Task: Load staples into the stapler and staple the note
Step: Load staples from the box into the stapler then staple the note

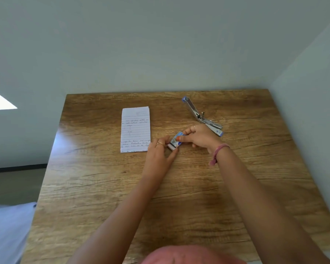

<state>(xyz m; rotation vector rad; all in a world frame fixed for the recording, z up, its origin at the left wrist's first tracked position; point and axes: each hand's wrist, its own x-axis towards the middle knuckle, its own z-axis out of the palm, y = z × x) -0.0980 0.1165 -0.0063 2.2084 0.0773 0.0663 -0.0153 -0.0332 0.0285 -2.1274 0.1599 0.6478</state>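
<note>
On the wooden surface (179, 206), left hand (158, 151) and right hand (200, 137) both pinching small staple box (175, 142), print illegible, handwritten lined note (135, 129) unreadable, opened stapler (202, 116) just beyond.

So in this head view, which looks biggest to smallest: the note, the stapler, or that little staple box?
1. Note, largest.
2. Stapler, lying opened out, long but thin.
3. Staple box, smallest, partly covered by both hands.
</note>
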